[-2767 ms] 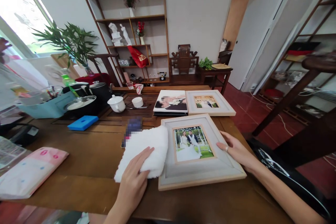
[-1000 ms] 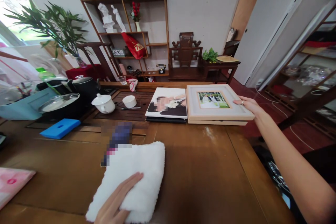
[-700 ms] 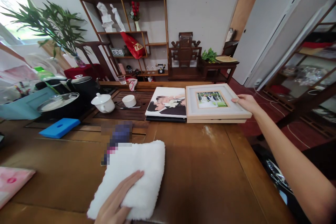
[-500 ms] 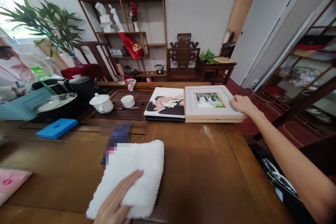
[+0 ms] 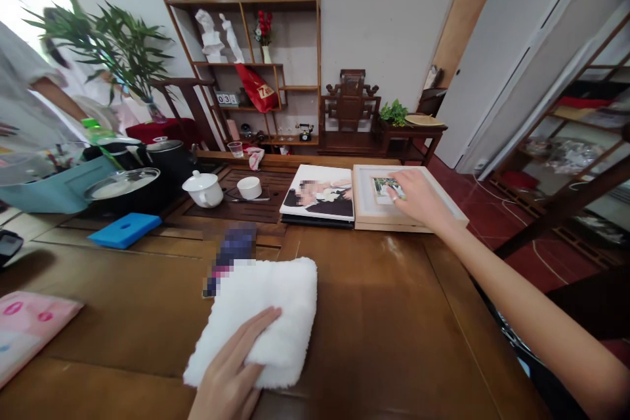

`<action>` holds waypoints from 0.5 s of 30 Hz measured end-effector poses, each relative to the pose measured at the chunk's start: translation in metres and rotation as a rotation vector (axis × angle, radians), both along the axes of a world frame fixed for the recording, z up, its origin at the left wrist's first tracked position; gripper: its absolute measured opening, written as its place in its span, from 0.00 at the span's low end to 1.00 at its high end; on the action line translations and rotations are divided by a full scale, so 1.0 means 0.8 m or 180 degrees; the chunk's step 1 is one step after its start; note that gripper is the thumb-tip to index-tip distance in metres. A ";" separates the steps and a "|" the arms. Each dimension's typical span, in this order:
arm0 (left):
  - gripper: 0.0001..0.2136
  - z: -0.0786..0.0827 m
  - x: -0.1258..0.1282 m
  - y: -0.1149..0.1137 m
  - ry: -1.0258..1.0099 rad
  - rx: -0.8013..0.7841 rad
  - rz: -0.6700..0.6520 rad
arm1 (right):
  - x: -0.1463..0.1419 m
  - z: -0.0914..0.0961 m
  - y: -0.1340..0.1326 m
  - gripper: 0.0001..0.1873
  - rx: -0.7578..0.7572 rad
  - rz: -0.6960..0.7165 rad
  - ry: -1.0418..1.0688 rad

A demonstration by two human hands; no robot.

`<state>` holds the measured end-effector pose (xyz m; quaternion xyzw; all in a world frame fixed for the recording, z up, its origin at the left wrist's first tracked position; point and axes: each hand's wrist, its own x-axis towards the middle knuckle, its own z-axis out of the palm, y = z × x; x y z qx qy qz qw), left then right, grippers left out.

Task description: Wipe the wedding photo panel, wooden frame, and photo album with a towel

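Note:
My left hand (image 5: 231,374) lies flat with fingers stretched on a folded white towel (image 5: 260,315) on the near part of the wooden table (image 5: 384,328). My right hand (image 5: 416,200) reaches to the far right of the table and rests, fingers spread, on top of a pale wooden photo frame (image 5: 367,207). That frame lies stacked on another frame. Left of the stack lies a photo album (image 5: 319,195) with a printed cover.
A blue sponge (image 5: 125,230), white lidded cup (image 5: 204,189), small white cup (image 5: 249,188), black pots (image 5: 132,187) and a teal basket (image 5: 54,190) stand at the left. A pink packet (image 5: 29,328) lies near left. Another person (image 5: 29,98) stands far left. Shelves line the back wall.
The frame that lay before me was carried by my right hand onto the far frame. The hand then slid from the frame's right edge onto its top. My left hand stayed on the towel.

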<state>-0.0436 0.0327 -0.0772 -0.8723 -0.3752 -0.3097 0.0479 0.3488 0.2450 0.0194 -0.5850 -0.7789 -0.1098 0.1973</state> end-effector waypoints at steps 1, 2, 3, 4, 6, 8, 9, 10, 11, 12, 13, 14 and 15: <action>0.14 -0.001 0.000 0.000 -0.0015 0.0000 -0.0004 | -0.022 -0.001 0.005 0.20 -0.0065 0.0138 -0.0022; 0.14 -0.003 0.000 -0.001 -0.0024 -0.0014 0.0002 | -0.044 -0.003 0.012 0.20 -0.0122 0.0239 -0.0036; 0.15 -0.004 0.000 -0.002 -0.0039 -0.0024 0.0008 | -0.063 -0.006 0.022 0.20 -0.0172 0.0308 -0.0047; 0.15 -0.005 0.001 -0.002 -0.0047 -0.0039 0.0024 | -0.081 -0.008 0.035 0.20 -0.0232 0.0361 -0.0065; 0.15 -0.005 0.003 -0.003 -0.0051 -0.0053 0.0065 | -0.111 -0.013 0.064 0.20 -0.0358 0.0392 -0.0110; 0.15 -0.006 0.005 -0.003 -0.0042 -0.0009 0.0119 | -0.134 -0.017 0.097 0.18 -0.0464 0.0327 -0.0148; 0.15 -0.007 0.005 -0.003 -0.0031 0.0030 0.0140 | -0.143 -0.019 0.114 0.18 -0.0510 0.0258 -0.0158; 0.15 -0.008 0.005 -0.002 -0.0025 0.0074 0.0153 | -0.151 -0.021 0.129 0.19 -0.0555 0.0177 -0.0162; 0.15 -0.011 0.004 0.000 -0.0029 0.0129 0.0146 | -0.158 -0.022 0.144 0.19 -0.0597 0.0092 -0.0160; 0.15 -0.013 0.003 0.001 -0.0038 0.0165 0.0132 | -0.164 -0.024 0.158 0.19 -0.0639 0.0005 -0.0157; 0.14 -0.016 0.001 0.002 -0.0045 0.0166 0.0111 | -0.169 -0.025 0.171 0.19 -0.0683 -0.0073 -0.0151; 0.14 -0.020 0.000 0.002 -0.0059 0.0118 0.0128 | -0.174 -0.026 0.183 0.19 -0.0725 -0.0142 -0.0145; 0.15 -0.023 -0.002 0.002 -0.0088 0.0022 0.0200 | -0.178 -0.027 0.194 0.19 -0.0767 -0.0203 -0.0138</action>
